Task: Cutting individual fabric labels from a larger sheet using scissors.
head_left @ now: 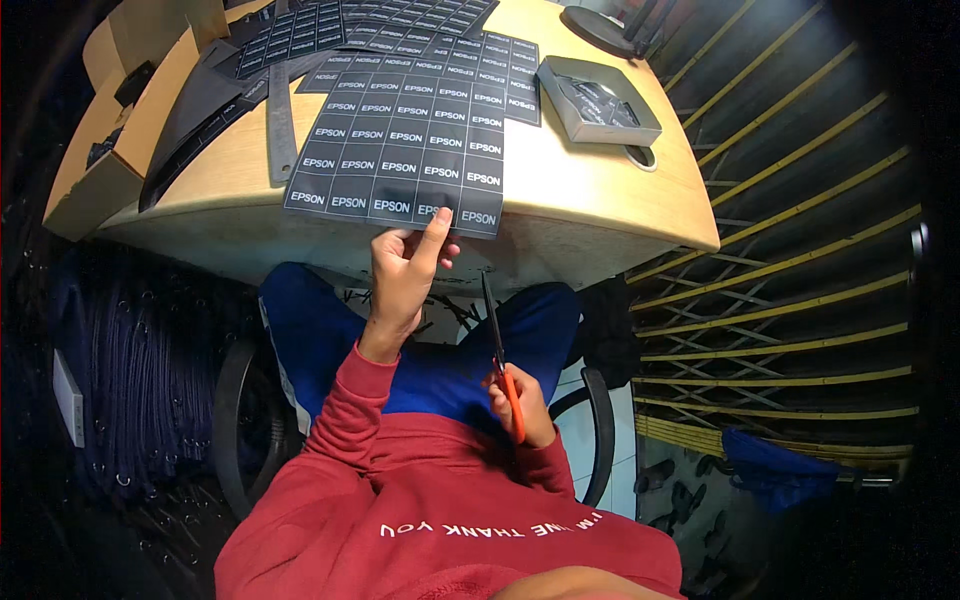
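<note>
A black sheet (405,138) printed with a grid of white-lettered labels hangs over the table's near edge. My left hand (402,268) pinches its near edge, thumb on top and fingers underneath. Lower and to the right, over my lap, my right hand (534,408) grips orange-handled scissors (514,402). Their dark blades point up toward the sheet's near right corner without touching it, and look nearly closed. More black label sheets (420,14) lie overlapped farther back on the table, partly hidden beneath one another.
A metal ruler (281,135) lies left of the sheet, beside an opened cardboard box (165,140). On the table's right are a shallow grey box (612,130) of cut black labels and a round black base (598,28). A yellow-slatted folding gate (780,328) stands at right.
</note>
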